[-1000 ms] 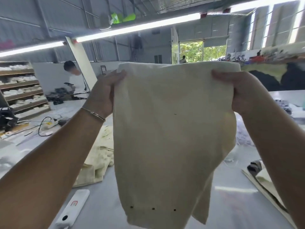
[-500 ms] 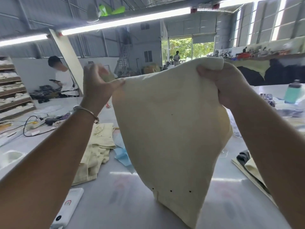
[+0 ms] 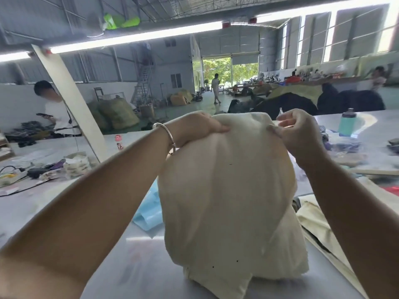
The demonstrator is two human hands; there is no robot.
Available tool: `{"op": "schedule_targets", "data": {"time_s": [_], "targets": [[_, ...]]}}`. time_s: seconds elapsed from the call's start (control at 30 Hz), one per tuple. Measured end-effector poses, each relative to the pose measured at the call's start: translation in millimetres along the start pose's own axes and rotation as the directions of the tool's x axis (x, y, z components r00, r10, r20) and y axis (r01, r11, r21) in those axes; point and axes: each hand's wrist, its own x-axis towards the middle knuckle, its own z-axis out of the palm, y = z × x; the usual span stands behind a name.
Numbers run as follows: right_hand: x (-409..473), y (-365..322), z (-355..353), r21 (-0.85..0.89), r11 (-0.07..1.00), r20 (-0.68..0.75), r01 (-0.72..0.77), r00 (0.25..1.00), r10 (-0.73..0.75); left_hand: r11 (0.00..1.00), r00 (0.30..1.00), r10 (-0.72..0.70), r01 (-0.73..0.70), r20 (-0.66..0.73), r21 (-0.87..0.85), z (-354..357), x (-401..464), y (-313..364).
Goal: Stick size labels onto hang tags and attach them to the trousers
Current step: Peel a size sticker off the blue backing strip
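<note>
She holds the cream trousers up over the grey tabletop, their lower end bunched on its surface. The left hand grasps the top edge, thumb pressed across the cloth; the right hand pinches the same edge just beside it, and something thin and clear pokes up above those fingers, too small to name. The cloth looks soft and limp, light enough for two pinches, yet it sags and balloons between the grips, so I'd judge it folds wherever it isn't held. The firm top edge seems the best place to hold it. A blue plastic sheet lies on the tabletop left of the trousers; more cream fabric lies to their right.
</note>
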Motion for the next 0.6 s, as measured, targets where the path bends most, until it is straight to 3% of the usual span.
{"op": "schedule_targets", "data": {"time_s": [0.07,0.17,0.27,0.33,0.43,0.5,0.6], "targets": [[-18,16,-1,-0.120,0.989,-0.111,0.083,0.989,-0.097,0.984,0.999,0.037,-0.040,-0.023,-0.174,16,14,10],[-49,36,-1,-0.118,0.970,-0.144,0.213,0.963,-0.229,0.900,0.991,0.107,-0.129,-0.076,-0.416,35,30,25],[-71,52,-1,-0.106,0.963,-0.099,0.249,0.961,-0.259,0.739,0.973,0.105,-0.214,-0.205,-0.638,31,35,26],[-77,60,1,-0.130,0.960,-0.059,0.247,0.965,-0.256,0.618,0.974,0.100,-0.219,-0.201,-0.755,16,32,9],[-87,76,14,-0.202,0.947,0.064,0.251,0.968,-0.243,0.558,0.975,0.095,-0.219,-0.201,-0.801,-5,14,-47],[-103,94,30,-0.266,0.923,0.160,0.280,0.956,-0.244,0.539,0.974,0.006,-0.193,-0.225,-0.820,-9,-3,-105],[-135,141,61,-0.435,0.811,0.350,0.391,0.903,-0.248,0.595,0.928,-0.299,0.001,-0.220,-0.804,7,-28,-219]]}}
